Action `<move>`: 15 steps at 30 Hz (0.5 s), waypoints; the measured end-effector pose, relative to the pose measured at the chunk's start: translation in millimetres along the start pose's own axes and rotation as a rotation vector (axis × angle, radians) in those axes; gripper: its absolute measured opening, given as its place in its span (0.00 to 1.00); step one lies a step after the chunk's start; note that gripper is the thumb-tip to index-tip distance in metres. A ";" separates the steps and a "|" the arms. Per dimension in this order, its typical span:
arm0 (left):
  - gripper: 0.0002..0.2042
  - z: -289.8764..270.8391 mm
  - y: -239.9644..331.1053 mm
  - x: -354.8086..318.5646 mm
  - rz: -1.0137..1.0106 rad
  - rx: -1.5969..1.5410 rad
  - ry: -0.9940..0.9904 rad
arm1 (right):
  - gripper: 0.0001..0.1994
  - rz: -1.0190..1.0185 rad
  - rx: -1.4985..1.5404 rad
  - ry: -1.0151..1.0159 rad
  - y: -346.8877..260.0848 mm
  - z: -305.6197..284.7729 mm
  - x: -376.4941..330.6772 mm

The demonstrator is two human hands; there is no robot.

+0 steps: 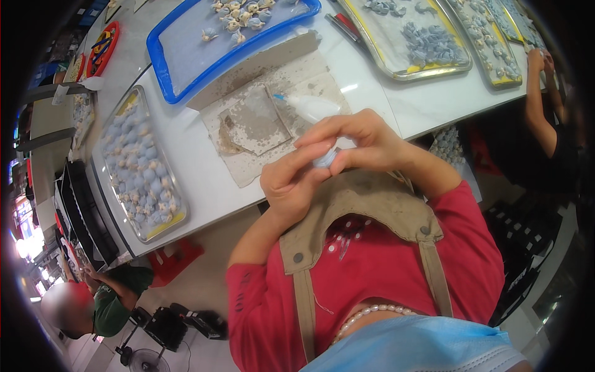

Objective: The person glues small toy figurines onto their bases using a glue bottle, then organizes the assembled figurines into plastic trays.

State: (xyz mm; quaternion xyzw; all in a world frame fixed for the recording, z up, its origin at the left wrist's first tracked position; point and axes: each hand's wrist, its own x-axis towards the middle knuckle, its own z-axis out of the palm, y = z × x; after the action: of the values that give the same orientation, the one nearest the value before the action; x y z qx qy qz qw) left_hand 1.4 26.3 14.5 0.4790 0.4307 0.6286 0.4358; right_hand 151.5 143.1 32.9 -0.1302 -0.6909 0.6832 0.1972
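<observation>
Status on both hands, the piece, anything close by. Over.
Left hand, right hand both gripping small pale-blue piece. Piece partly hidden. White bottle on cardboard, just beyond hands.

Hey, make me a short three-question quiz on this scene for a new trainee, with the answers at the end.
1. True or false: the bare left hand and the bare right hand both touch the small pale-blue piece.
2. Fill in: the white bottle-shaped container lying on the stained beige cardboard sheet has a ____ tip.
3. What lies on the rectangular blue plastic tray?
A. A pair of scissors
B. A cluster of small cream-and-blue pieces
C. A folded mask

Key:
1. True; they meet around it.
2. Blue.
3. B.
</observation>
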 end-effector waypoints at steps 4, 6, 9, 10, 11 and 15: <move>0.13 -4.5 2.3 -0.5 0.021 0.082 -0.030 | 0.21 -0.032 0.075 0.012 2.9 3.6 -1.7; 0.13 -5.8 5.2 -2.8 0.040 0.097 -0.045 | 0.19 -0.031 0.056 0.043 6.2 13.0 0.6; 0.12 -14.4 5.0 -10.3 -0.070 0.023 0.011 | 0.17 -0.038 -0.010 0.069 5.0 11.7 2.9; 0.12 -21.2 5.2 -11.2 -0.055 0.140 -0.042 | 0.15 -0.002 -0.078 0.049 3.0 2.0 3.4; 0.12 -29.8 5.6 -12.6 -0.040 0.259 -0.091 | 0.12 0.035 -0.144 0.027 2.8 -10.6 3.6; 0.14 -88.0 21.2 -16.0 -0.017 0.839 0.487 | 0.10 -0.016 -1.161 1.054 34.0 -128.4 -33.4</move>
State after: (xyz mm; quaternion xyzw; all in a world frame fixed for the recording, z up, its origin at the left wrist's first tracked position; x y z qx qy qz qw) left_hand -84.9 -5.3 16.2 0.4491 0.7403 0.4909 0.0965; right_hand 235.9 243.8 -5.6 -0.5146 -0.7537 0.0590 0.4046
